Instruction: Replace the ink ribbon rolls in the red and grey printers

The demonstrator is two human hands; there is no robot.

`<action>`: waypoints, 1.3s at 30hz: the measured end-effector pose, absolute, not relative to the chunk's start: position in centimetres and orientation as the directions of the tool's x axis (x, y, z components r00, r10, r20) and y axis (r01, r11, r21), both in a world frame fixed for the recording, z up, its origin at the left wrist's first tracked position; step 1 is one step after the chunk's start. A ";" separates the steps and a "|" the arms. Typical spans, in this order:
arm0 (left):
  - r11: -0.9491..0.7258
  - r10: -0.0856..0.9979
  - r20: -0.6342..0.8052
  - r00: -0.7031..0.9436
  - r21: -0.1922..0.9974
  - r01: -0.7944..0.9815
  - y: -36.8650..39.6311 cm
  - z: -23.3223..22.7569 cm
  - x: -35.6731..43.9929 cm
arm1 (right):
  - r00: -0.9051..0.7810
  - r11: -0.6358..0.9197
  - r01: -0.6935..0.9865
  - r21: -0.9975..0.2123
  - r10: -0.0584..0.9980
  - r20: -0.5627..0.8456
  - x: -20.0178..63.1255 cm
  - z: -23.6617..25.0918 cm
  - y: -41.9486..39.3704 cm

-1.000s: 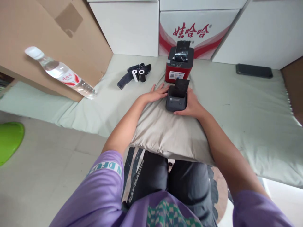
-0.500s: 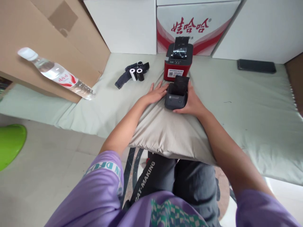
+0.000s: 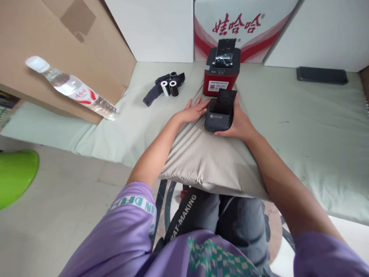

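Grey printer (image 3: pixel 219 115) on pillow (image 3: pixel 201 154), right hand (image 3: pixel 238 123) cupping its side, left hand (image 3: pixel 193 111) flat, fingers spread

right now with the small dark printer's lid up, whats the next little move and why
Probably reach the left hand toward the paper rolls. The small dark printer sits on the pillow with its lid up, the right hand grips its side, and the left hand lies flat beside it, holding nothing.

A pale green mat (image 3: pixel 311 127) covers the low surface, backed by white boxes (image 3: pixel 155 27) and a red-lettered carton (image 3: pixel 245 27). Brown cardboard (image 3: pixel 57 42) leans at left above a beige tiled floor (image 3: pixel 52 207), where a bright green object (image 3: pixel 14 177) sits in soft daylight.
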State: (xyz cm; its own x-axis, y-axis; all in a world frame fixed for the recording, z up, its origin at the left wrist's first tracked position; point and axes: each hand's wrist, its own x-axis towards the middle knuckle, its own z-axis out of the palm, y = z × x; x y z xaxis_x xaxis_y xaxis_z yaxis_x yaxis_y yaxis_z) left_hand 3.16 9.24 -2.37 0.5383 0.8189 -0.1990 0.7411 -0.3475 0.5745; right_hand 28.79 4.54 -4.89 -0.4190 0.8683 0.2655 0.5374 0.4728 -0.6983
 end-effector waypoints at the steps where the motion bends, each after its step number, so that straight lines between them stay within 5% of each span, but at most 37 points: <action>1: -0.350 0.821 -0.186 0.539 0.582 0.734 9.3 -2.6 3.1 | -0.420 0.473 0.538 -0.698 0.868 0.264 28.8 -5.0 4.6; 22: -0.354 0.801 -0.204 0.562 0.596 0.720 9.1 -2.0 2.7 | -0.484 0.529 0.488 -0.694 0.826 0.290 28.7 -4.3 4.3; 31: -0.287 0.832 -0.120 0.542 0.742 0.605 9.7 -2.9 2.4 | -0.414 0.462 0.315 -0.829 0.853 0.318 29.5 -6.0 5.4; 39: -0.329 0.886 0.067 0.459 0.788 0.520 9.3 -3.6 3.1 | -0.307 0.476 0.295 -0.829 0.868 0.390 29.8 -6.7 5.8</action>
State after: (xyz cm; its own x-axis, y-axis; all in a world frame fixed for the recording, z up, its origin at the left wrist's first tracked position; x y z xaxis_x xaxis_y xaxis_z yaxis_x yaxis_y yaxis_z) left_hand 3.13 9.34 -3.57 0.4591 0.8859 0.0671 0.5200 -0.3292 0.7882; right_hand 29.82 5.76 -6.67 -0.3070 0.8683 0.3895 0.2945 0.4759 -0.8287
